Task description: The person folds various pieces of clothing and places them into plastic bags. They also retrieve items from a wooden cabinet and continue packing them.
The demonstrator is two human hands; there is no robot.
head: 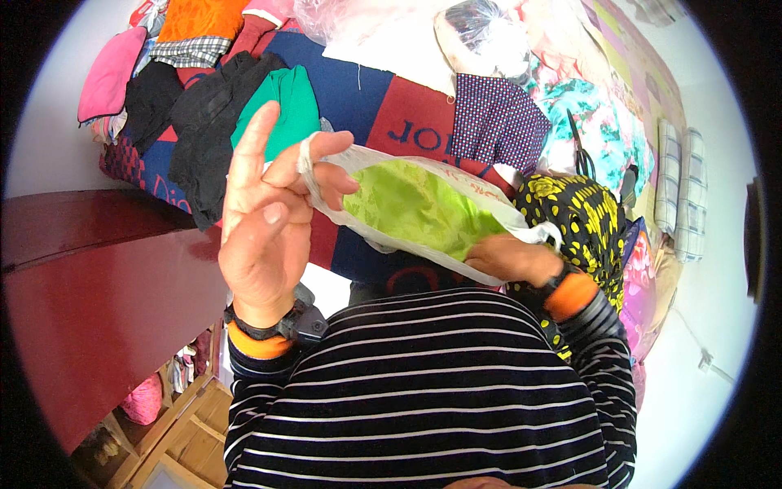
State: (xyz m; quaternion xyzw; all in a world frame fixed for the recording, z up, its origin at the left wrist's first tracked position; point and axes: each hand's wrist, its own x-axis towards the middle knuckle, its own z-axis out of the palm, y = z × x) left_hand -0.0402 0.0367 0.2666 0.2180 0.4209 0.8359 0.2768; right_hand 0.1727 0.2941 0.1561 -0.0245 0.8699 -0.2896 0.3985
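A white translucent plastic carrier bag (473,183) with red print hangs between my hands, its mouth spread wide. One of its handle loops is hooked over the bent fingers of my left hand (269,214), while the index finger points up and the thumb is apart. Lime-green patterned fabric (415,208) shows inside the bag. My right hand (516,260), blurred, reaches into the right end of the mouth beside the other handle. Its fingertips are hidden, so I cannot tell whether they grip the fabric.
Before me, a red and blue patterned blanket (409,116) carries a green garment (287,98), black clothing (208,122) and dotted dark fabric (495,116). Black-and-yellow floral fabric (574,220) bulges at the right. A dark red cabinet panel (116,318) stands at the left, above an open wooden drawer (195,446).
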